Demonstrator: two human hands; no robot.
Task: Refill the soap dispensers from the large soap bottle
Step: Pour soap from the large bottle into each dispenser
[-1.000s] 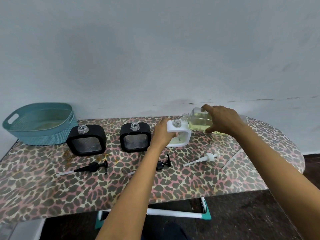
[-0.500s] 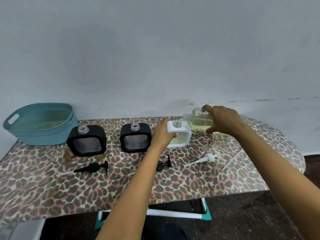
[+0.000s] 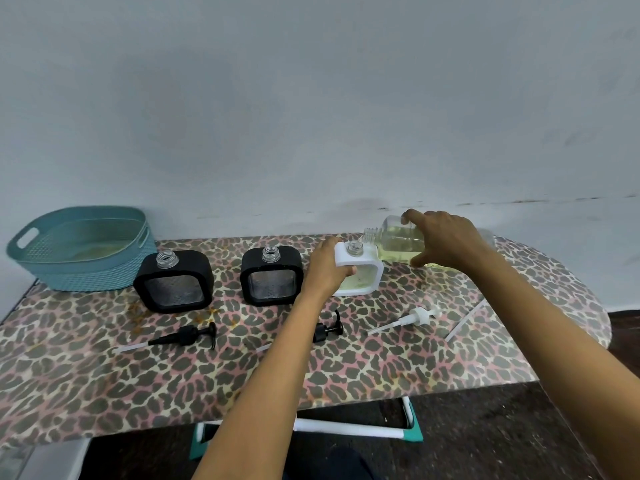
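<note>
Now right hand [image 3: 445, 239] tips large soap bottle [image 3: 398, 242] over white dispenser [image 3: 365, 268]

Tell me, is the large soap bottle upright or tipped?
Tipped. The large soap bottle lies nearly sideways in the right hand, its open neck pointing toward the white dispenser.

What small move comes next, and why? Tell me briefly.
Probably tip the large clear bottle of yellow soap slightly further: the right hand holds it tilted, mouth close beside the white square dispenser's open neck, the left hand steadies that dispenser, and no stream is visible.
</note>
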